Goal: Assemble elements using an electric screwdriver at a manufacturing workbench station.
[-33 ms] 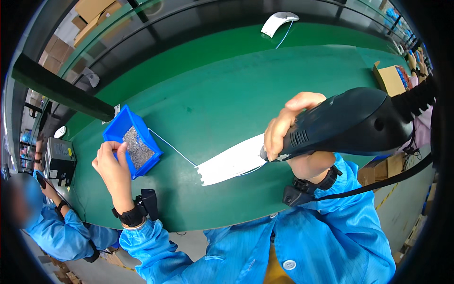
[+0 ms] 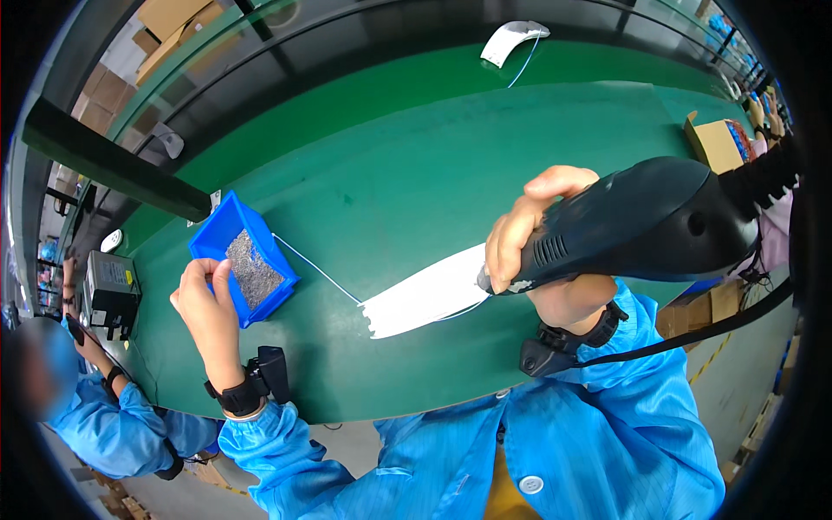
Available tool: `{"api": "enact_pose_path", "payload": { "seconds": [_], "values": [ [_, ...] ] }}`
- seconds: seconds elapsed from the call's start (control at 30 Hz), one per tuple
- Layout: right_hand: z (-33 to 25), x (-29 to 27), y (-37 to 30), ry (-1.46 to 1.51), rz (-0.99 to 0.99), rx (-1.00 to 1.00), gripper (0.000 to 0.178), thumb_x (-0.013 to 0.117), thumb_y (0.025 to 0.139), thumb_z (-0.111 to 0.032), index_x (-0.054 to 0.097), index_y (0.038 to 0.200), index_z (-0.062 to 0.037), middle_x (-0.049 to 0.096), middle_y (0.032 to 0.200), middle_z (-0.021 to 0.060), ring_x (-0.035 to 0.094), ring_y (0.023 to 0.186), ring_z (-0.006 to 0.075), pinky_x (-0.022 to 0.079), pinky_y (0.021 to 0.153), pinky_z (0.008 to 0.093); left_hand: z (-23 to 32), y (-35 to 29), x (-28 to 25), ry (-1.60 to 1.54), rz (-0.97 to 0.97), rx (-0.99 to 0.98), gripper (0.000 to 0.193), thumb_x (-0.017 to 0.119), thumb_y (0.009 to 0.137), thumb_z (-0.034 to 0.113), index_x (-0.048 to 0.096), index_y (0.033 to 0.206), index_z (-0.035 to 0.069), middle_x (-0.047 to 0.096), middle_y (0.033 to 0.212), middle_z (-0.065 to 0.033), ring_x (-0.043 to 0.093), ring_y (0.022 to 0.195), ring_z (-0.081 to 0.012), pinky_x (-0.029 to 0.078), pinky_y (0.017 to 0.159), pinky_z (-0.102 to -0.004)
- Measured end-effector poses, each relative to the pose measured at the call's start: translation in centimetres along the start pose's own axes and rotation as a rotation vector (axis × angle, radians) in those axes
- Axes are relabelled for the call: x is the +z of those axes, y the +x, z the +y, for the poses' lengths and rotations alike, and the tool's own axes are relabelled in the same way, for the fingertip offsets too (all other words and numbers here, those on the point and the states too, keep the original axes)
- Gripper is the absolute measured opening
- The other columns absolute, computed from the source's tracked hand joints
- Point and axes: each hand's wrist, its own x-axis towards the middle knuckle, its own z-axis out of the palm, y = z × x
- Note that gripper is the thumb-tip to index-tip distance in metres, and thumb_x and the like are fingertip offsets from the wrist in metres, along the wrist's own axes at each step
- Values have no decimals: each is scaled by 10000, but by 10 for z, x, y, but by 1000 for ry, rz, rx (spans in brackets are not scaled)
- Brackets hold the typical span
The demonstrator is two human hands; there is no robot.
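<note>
My right hand is wrapped round the front of a black electric screwdriver, its thick body slanting up to the right. The screwdriver's nose is over the right end of a long white plastic piece lying on the green table; its tip is hidden by my fingers. A thin pale-blue wire runs from the piece's left end toward the blue bin. Over the bin's near left edge is my left hand, thumb and forefinger pinched; whatever is between them is too small to tell. Small grey metal screws fill the bin.
A curved white piece with a wire lies at the far edge. A dark post rises behind the bin. At the left stand a metal box and a co-worker. An open carton sits far right.
</note>
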Motion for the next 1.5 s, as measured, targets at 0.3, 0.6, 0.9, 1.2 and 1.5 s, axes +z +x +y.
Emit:
{"api": "enact_pose_path", "payload": {
  "seconds": [0.3, 0.6, 0.9, 1.2, 1.5],
  "values": [
    [4, -3, -2, 11, 23, -1, 803, 540, 692, -681, 337, 1110, -27, 511, 575, 73, 517, 428, 160, 443, 423, 262, 101, -26, 0, -765, -306, 397, 112, 639, 678, -34, 595, 765, 19, 594, 747, -97, 565, 672, -233, 438, 617, -322],
    [-1, -3, -6, 45, -49, 46, 724, 596, 692, -631, 352, 1042, -46, 516, 611, 89, 522, 474, 159, 437, 429, 256, 120, -41, 14, -859, -468, 379, 98, 625, 686, -29, 587, 770, 7, 576, 757, -87, 553, 697, -265, 455, 617, -339],
    [4, 8, -2, 67, 7, 26, 715, 554, 705, -658, 350, 1032, -56, 496, 591, 75, 495, 435, 156, 416, 410, 259, 125, -47, 9, -721, -364, 414, 103, 676, 668, 44, 601, 734, 68, 562, 716, -32, 515, 676, -218, 347, 618, -318],
    [-13, 4, 0, 377, -10, -156, 731, 520, 722, -677, 347, 1085, -66, 501, 584, 75, 510, 420, 167, 424, 400, 258, 159, -61, 14, -669, -209, 574, 180, 738, 573, 128, 608, 697, 125, 537, 700, 23, 496, 724, -168, 300, 703, -334],
    [-20, -4, -6, 218, -40, -114, 725, 539, 711, -666, 340, 1050, -57, 516, 584, 87, 512, 431, 153, 437, 420, 245, 175, -70, 14, -492, -197, 619, 155, 662, 666, 133, 552, 761, 81, 474, 737, -26, 470, 762, -196, 310, 727, -372]
  ]
}}
